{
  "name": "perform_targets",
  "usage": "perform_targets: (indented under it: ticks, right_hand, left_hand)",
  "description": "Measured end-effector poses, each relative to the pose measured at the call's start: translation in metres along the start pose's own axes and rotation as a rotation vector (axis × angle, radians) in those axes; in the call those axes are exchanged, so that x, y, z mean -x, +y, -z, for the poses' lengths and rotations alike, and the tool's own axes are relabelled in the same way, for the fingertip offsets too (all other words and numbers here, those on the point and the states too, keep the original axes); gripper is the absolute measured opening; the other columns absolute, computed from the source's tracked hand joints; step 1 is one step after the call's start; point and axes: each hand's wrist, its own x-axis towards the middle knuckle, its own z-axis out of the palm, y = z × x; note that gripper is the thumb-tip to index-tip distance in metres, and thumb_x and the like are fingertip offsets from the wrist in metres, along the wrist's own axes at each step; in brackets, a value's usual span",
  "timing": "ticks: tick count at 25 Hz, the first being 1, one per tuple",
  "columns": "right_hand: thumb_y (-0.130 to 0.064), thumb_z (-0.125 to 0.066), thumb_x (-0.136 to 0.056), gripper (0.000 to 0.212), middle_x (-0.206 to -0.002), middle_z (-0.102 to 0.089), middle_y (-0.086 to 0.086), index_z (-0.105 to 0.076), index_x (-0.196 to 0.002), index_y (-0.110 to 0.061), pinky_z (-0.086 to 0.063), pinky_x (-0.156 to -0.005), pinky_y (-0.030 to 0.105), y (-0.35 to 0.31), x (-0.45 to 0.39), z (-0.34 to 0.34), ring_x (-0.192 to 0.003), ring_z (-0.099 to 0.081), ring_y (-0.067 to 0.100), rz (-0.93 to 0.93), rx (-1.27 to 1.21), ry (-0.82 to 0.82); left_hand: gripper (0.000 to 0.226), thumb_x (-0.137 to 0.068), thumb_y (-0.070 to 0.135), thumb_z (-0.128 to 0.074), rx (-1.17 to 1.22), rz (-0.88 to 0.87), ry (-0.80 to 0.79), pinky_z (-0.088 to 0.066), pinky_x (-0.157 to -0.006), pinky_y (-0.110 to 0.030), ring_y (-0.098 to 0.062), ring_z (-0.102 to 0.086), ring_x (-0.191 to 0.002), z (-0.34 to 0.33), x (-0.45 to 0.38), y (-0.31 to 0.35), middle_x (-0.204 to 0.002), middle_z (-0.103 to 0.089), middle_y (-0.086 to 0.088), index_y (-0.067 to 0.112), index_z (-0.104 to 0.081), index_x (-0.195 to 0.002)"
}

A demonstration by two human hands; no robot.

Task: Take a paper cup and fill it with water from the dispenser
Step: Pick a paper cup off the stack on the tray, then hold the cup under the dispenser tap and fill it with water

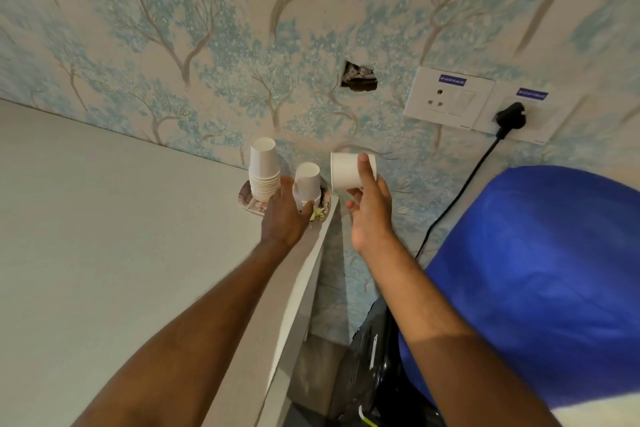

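Observation:
My right hand [369, 208] holds a single white paper cup [346, 172] on its side in the air, thumb across its wall, just right of the counter's corner. My left hand [285, 215] grips the lower part of a short stack of upturned paper cups [307, 180] standing on a patterned plate [247, 199]. A taller stack of upturned cups [264, 170] stands on the same plate, to the left. The big blue water bottle [540, 281] of the dispenser fills the lower right; its taps are hidden.
The plate sits at the far right corner of a pale counter [104, 236] against a wallpapered wall. A white socket panel [450, 97] with a black plug [512, 116] and cable is on the wall at right. A dark gap lies between counter and dispenser.

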Motion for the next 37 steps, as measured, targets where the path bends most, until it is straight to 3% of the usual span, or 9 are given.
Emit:
perform_targets:
  ticks: [3,8,12,16,22,30,32,34,37]
  right_hand:
    - [-0.050,-0.069,-0.090,0.034,-0.118,-0.070,0.003,-0.063,-0.115,-0.027,-0.044,-0.084,0.035,0.014,0.035,0.034,-0.110,-0.065,0.021,-0.123,-0.088,-0.016]
    - [-0.047,-0.077,-0.075,0.066,-0.128,-0.068,0.014,-0.059,-0.131,-0.018,-0.050,-0.084,0.034,0.049,0.097,0.105,-0.110,-0.067,0.024,-0.208,-0.166,-0.002]
    - [-0.033,-0.079,-0.082,0.058,-0.131,-0.067,0.013,-0.058,-0.133,-0.017,-0.054,-0.088,0.037,0.076,0.149,0.176,-0.118,-0.067,0.029,-0.270,-0.188,0.025]
    - [-0.019,-0.078,-0.084,0.049,-0.130,-0.066,0.014,-0.054,-0.125,-0.007,-0.057,-0.093,0.041,0.102,0.198,0.243,-0.108,-0.073,0.025,-0.302,-0.208,0.081]
    - [-0.017,-0.089,-0.072,0.060,-0.133,-0.062,0.027,-0.051,-0.117,-0.007,-0.059,-0.090,0.041,0.147,0.259,0.336,-0.119,-0.066,0.039,-0.367,-0.226,0.126]
    - [-0.002,-0.066,-0.077,0.071,-0.129,-0.063,0.016,-0.046,-0.145,-0.011,-0.060,-0.093,0.043,0.201,0.297,0.418,-0.116,-0.062,0.034,-0.439,-0.219,0.149]
    - [-0.010,-0.068,-0.079,0.064,-0.129,-0.063,0.013,-0.050,-0.141,-0.012,-0.062,-0.086,0.039,0.215,0.295,0.429,-0.116,-0.062,0.031,-0.449,-0.153,0.174]
    - [-0.020,-0.072,-0.078,0.058,-0.128,-0.065,0.008,-0.054,-0.133,-0.019,-0.060,-0.080,0.030,0.239,0.289,0.437,-0.115,-0.062,0.026,-0.431,0.048,0.212]
    - [-0.034,-0.082,-0.067,0.064,-0.124,-0.064,0.007,-0.054,-0.125,-0.024,-0.058,-0.077,0.026,0.288,0.272,0.451,-0.110,-0.065,0.023,-0.388,0.387,0.264]
  left_hand:
    - [0.052,-0.100,0.031,-0.067,0.007,-0.053,0.008,-0.054,-0.103,-0.049,-0.034,-0.059,-0.134,0.006,0.041,0.012,-0.146,-0.062,-0.011,0.016,-0.049,-0.147]
    - [0.052,-0.107,0.037,-0.058,0.075,-0.008,-0.028,-0.043,-0.117,-0.042,-0.026,-0.049,-0.146,-0.001,0.119,0.028,-0.160,-0.052,-0.005,0.019,-0.046,-0.154]
    - [0.048,-0.108,0.033,-0.056,0.132,-0.001,-0.062,-0.041,-0.117,-0.037,-0.025,-0.051,-0.144,-0.021,0.182,0.046,-0.157,-0.054,-0.006,0.016,-0.048,-0.152]
    - [0.047,-0.106,0.029,-0.061,0.141,0.041,-0.106,-0.048,-0.115,-0.046,-0.029,-0.060,-0.135,-0.050,0.242,0.050,-0.154,-0.057,-0.008,0.016,-0.051,-0.150]
    - [0.045,-0.105,0.021,-0.062,0.168,0.099,-0.215,-0.045,-0.119,-0.044,-0.027,-0.055,-0.142,-0.098,0.327,0.039,-0.151,-0.060,-0.011,0.011,-0.054,-0.148]
    - [0.043,-0.106,0.016,-0.058,0.101,0.179,-0.380,-0.039,-0.116,-0.029,-0.026,-0.054,-0.142,-0.145,0.399,0.000,-0.149,-0.061,-0.010,0.007,-0.054,-0.148]
    - [0.041,-0.106,0.012,-0.059,0.121,0.184,-0.395,-0.041,-0.109,-0.023,-0.022,-0.057,-0.135,-0.156,0.403,-0.009,-0.141,-0.062,0.000,0.008,-0.056,-0.146]
    - [0.041,-0.105,0.013,-0.060,0.152,0.168,-0.392,-0.052,-0.108,-0.037,-0.015,-0.057,-0.128,-0.173,0.404,-0.026,-0.135,-0.059,0.006,0.011,-0.056,-0.146]
    - [0.049,-0.106,0.021,-0.059,0.120,0.153,-0.379,-0.045,-0.116,-0.033,-0.015,-0.052,-0.137,-0.196,0.396,-0.049,-0.152,-0.055,-0.004,0.014,-0.048,-0.153]
